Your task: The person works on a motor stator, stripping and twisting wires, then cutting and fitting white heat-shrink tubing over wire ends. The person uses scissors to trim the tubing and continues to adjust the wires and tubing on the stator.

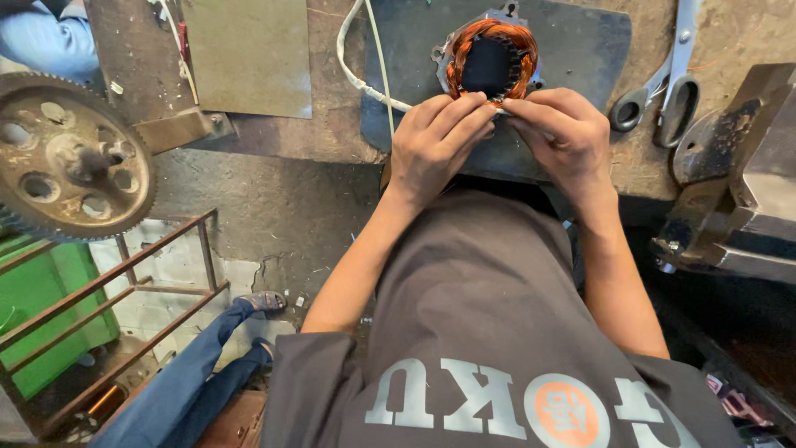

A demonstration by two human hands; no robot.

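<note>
A worn, stained surface (274,141) is seen from above, with a dark mat (572,50) laid at its far edge. On the mat a stator (491,56) is set: a ring of copper-orange windings around a dark bore, framed by a grey metal plate. Its near edge is met by both hands. The left hand (435,137) and the right hand (564,129) are closed in a pinch on a thin white lead (365,83), which is led off the stator to the left. Scissors (667,87) are lying just right of the mat, a vise (734,182) beyond them. A toothed gear (70,158) is placed far left, and a flat olive sheet (247,54) is lying above it.
</note>
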